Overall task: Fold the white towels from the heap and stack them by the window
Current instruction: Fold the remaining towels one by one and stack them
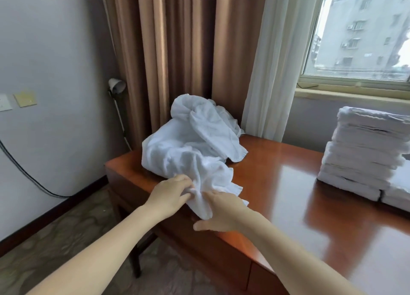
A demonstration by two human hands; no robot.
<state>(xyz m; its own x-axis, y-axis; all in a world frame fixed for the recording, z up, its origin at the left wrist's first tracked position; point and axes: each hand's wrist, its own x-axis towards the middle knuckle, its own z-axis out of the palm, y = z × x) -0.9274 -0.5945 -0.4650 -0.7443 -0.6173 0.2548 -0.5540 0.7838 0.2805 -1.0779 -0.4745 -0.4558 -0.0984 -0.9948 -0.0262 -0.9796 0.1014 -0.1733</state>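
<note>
We are at the picking-up step: one towel (213, 175) is being drawn off the near edge of the heap (190, 139), and no fold has begun on it. The heap sits on the corner of the wooden table (288, 183) at about 12 o'clock from our hands, against the brown curtain (168, 50). Our left hand (172, 193) has its fingers curled into the cloth, pinching a bunched fold of the towel. Our right hand (224, 214) lies just beside it at about 4 o'clock, thumb spread wide and fingertips on the hanging end. We cannot tell whether those fingers actually grasp the cloth or only rest on it. The stack (363, 152) of folded towels stands well apart at about 2 o'clock, below the window (363, 35), and it is already tall. We judge that next we must find two corners of this towel, one in each hand, and pull it free of the heap. Then we can spread it on the bare wood at 3 o'clock for folding.
</note>
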